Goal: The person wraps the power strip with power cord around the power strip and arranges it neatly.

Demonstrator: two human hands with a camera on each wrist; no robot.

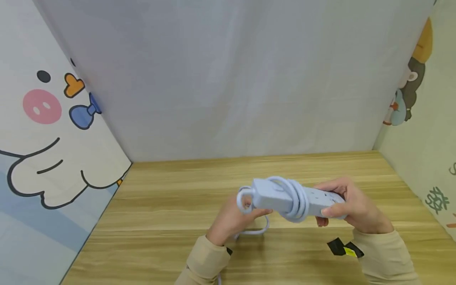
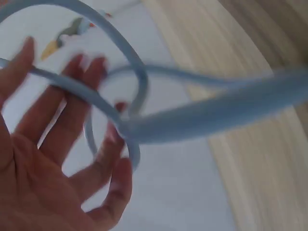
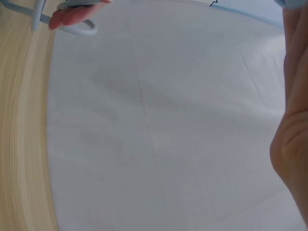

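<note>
1. Your right hand (image 1: 360, 208) grips the right end of the white power strip (image 1: 316, 201), thumb on the near side; your palm and fingers hide much of that end, and 1 or more fingertips show beneath.
2. The strip is held above the counter (image 1: 160, 221), its left end towards your left hand (image 1: 232, 222).
3. Several turns of its cord (image 1: 299, 202) wrap around the strip's middle; they overlap, so you cannot count them surely.
4. Your left hand is loosely spread beside the left end, its thumb reaching under it. In the head view the strip and a cord loop cover most of its fingers; the left wrist view shows them apart, with cord crossing them and no firm grasp.
5. In that wrist view, the thick pale length crossing to the right edge is too blurred to tell as cord or strip.
6. More cord curves below the strip, then passes behind your left forearm; its far end is out of sight.
7. The right wrist view catches only a cropped forearm and, at the upper left, cut-off fingertips beside cord.
8. A black-and-yellow tag (image 1: 350, 252) by your right sleeve (image 1: 386, 257) is unreadable.
</note>
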